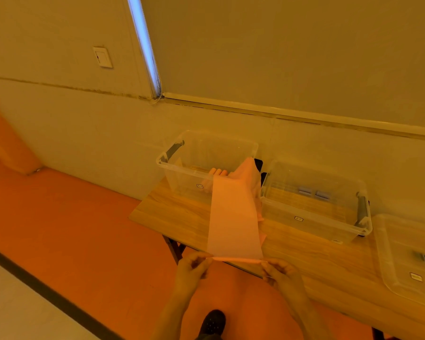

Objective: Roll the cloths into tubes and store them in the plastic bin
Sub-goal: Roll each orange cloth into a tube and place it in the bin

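Note:
A long pink cloth point(233, 217) stretches from the rim of the left clear plastic bin point(172, 165) across the wooden table to its near edge. My left hand point(194, 266) pinches the cloth's near left corner. At the near right corner, my right hand point(279, 269) pinches it too, and the near end is folded into a thin first turn between them. Rolled pink cloths point(217, 173) lie inside the left bin. More pink cloth point(252, 173) is draped over that bin's right rim.
A second clear bin point(314, 217) stands to the right with two small grey items inside. A clear lid point(407, 253) lies at the far right. The wooden table point(172, 217) stands against the wall. My shoe point(212, 322) rests on the orange floor below.

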